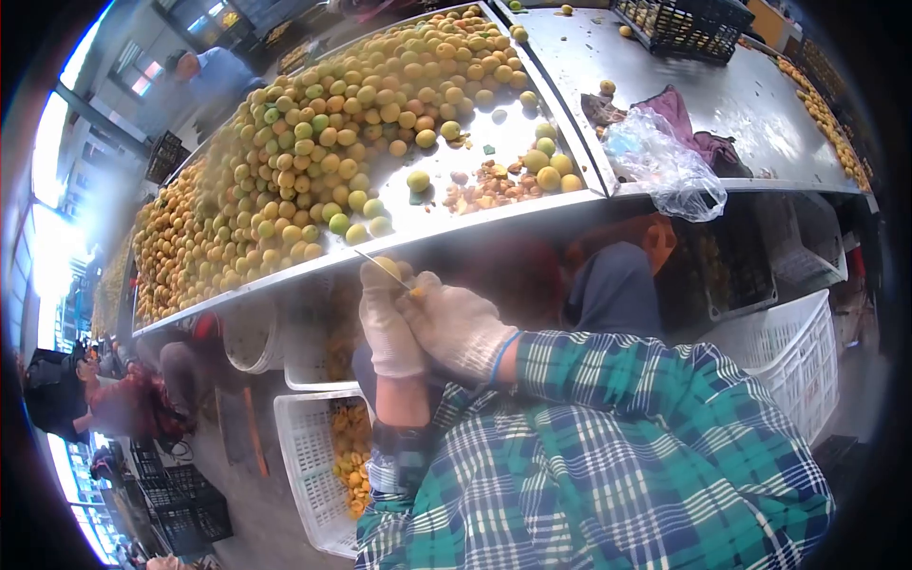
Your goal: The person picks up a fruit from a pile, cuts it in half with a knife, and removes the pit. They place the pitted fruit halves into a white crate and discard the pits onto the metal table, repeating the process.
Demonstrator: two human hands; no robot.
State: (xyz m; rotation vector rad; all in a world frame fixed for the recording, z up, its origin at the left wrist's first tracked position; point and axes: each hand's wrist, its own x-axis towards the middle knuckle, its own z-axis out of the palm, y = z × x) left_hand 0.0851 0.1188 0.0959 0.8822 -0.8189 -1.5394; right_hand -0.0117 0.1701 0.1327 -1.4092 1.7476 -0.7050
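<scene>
Both of my hands wear pale gloves and meet just below the table's front edge. My left hand (388,328) is closed around a yellow-orange fruit (385,269). My right hand (456,323) is closed on a thin knife (384,270), whose blade points up and left across the fruit. A small orange piece shows by the right fingertips. On the metal table (408,220) lies a large heap of yellow and green fruits (313,142), with a small pile of brown pits (492,190) near the edge.
A plastic bag (665,161) and dark cloth lie on the right-hand table (760,123), below a black crate (686,24). A white crate (309,465) with orange fruit pieces stands below my left arm. Another white crate (793,356) stands right. People are at the left.
</scene>
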